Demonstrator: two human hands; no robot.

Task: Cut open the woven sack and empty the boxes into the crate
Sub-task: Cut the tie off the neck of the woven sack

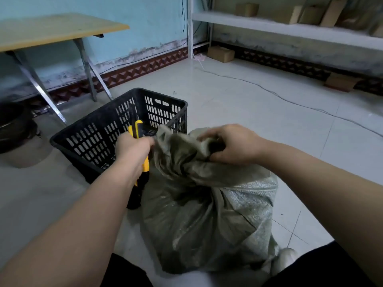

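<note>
A grey-green woven sack (209,220) stands full on the floor between my knees, its neck bunched at the top. My right hand (232,145) grips the gathered neck. My left hand (132,150) holds a yellow and black utility knife (143,168) upright against the left side of the sack's neck. The knife's tip rises above my fist. A black slotted plastic crate (103,131) sits on the floor just behind and left of the sack, with nothing visible inside it. The boxes inside the sack are hidden.
A wooden folding table (51,30) on metal legs stands at the back left. White shelving (290,30) with cardboard boxes runs along the right wall, and more boxes (220,53) lie on the floor. A cable (290,100) crosses the tiles. A dark bucket (14,125) is at far left.
</note>
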